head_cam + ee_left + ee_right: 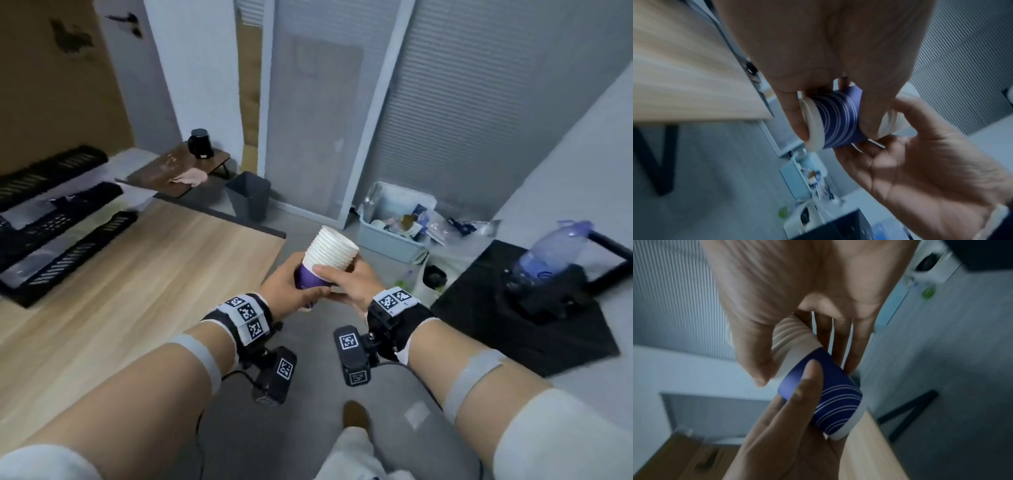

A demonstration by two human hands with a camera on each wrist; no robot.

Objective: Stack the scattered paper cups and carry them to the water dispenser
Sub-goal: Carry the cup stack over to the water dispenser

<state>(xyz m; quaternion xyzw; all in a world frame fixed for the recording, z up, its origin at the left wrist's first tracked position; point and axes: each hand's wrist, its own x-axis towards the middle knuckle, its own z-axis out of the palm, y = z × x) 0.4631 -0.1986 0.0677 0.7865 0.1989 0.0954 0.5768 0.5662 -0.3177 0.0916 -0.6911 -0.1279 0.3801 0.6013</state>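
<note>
A stack of paper cups (327,258) with several white rims and a purple striped bottom cup is held in the air, tilted away from me, over the grey floor. My left hand (293,286) grips the purple lower part (838,120) from the left, thumb across it. My right hand (349,286) grips the stack from the right, thumb on the white rims (789,340). A water bottle (548,253) lies tilted in a black dispenser stand (534,301) on the right counter.
A light wooden table (137,284) with black trays (68,246) lies to the left. Ahead on the floor stand a dark bin (250,195) and a pale blue tub (394,236) of clutter. A small brown shelf (178,168) holds a black jug (200,144).
</note>
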